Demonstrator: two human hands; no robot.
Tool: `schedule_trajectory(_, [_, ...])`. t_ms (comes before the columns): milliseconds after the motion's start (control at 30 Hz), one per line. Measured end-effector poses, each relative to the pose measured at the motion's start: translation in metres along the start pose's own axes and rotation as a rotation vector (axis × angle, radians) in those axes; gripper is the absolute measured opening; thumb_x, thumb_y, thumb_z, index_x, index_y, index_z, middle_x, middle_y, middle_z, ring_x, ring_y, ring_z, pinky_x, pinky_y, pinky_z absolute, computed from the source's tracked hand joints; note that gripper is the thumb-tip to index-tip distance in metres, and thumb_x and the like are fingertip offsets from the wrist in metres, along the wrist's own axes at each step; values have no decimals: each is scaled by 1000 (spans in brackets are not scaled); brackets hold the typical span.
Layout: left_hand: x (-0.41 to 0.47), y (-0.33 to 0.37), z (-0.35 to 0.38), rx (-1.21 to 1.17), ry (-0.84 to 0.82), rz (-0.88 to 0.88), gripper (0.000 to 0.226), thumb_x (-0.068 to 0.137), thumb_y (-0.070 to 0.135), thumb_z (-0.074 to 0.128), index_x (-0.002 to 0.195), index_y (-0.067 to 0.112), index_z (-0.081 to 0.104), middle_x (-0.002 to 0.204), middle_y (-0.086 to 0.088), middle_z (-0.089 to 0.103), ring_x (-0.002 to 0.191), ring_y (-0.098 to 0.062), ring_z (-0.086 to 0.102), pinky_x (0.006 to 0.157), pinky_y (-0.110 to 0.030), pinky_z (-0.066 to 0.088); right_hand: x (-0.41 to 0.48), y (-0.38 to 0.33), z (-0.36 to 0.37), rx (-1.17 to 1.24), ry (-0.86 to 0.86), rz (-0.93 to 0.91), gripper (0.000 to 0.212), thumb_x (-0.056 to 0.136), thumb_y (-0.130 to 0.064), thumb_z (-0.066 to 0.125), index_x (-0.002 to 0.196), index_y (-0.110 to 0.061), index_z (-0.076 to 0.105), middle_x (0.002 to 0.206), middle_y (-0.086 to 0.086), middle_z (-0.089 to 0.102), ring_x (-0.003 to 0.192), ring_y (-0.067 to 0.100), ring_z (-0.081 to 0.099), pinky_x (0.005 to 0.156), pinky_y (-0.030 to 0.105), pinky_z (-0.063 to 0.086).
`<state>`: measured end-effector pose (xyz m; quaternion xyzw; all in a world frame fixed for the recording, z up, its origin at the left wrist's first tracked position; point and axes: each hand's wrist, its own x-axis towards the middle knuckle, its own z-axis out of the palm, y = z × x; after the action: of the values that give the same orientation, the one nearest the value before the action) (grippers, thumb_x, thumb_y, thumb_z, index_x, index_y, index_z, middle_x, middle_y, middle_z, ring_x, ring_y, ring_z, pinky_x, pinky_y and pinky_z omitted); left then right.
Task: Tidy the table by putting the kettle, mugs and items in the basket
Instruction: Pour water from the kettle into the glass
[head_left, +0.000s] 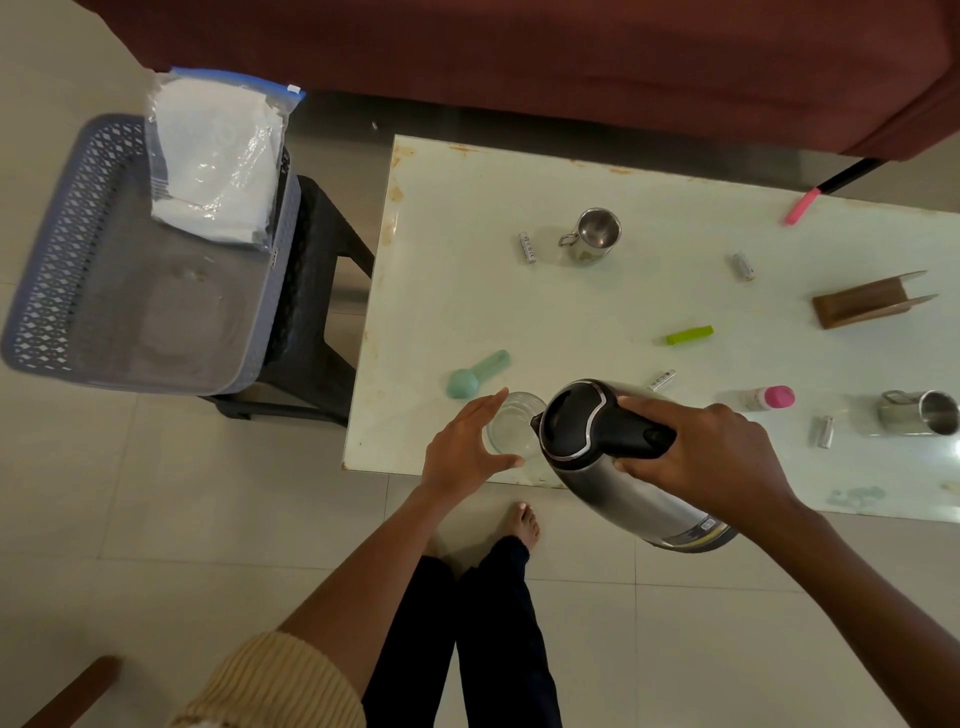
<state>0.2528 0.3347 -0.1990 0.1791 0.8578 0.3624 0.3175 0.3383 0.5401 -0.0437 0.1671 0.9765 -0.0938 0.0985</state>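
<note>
Two hands: right hand (698, 457) grips tilted kettle (602, 486), left hand (462, 447) flanks glass (513, 422).

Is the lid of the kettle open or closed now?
Closed. The black lid lies flush inside the rim of the kettle, with no gap showing; the right hand grips its handle.

Basket (78, 249) sits on stool (311, 312), left of table (467, 291). Bag (213, 161) in basket, far end. Sofa (519, 52) behind table. On table: glass (511, 423) at near edge, kettle (613, 467) just right of it, overhanging the edge. Scoop (475, 374) behind glass. Centre mug (592, 234) towards the far side, right mug (919, 413) at right, stand (867, 304) behind it.
</note>
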Motion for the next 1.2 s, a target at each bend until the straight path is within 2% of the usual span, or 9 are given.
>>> schedule_trajectory(233, [1, -1, 0, 14, -8, -11, 90, 65, 48, 77, 140, 43, 28, 139, 20, 42, 120, -5, 47, 88, -24, 39, 1, -1, 1, 19, -37, 18, 53, 59, -46, 77, 110, -41, 63, 70, 3, 69, 65, 29, 64, 55, 23, 32])
schedule_trajectory(733, [2, -3, 2, 7, 6, 1, 90, 64, 48, 78, 139, 44, 29, 138, 21, 44, 118, -3, 48, 86, -23, 40, 1, 1, 2, 36, -56, 28, 55, 59, -49, 75, 112, -42, 61, 73, 4, 70, 68, 29, 64, 57, 24, 33])
schedule_trajectory(1200, [1, -4, 2, 11, 12, 17, 90, 64, 49, 78, 140, 43, 30, 138, 19, 44, 119, -5, 49, 90, -30, 45, 2, 0, -1, 36, -64, 26, 53, 60, -45, 77, 111, -41, 62, 71, 2, 70, 65, 28, 64, 52, 21, 27])
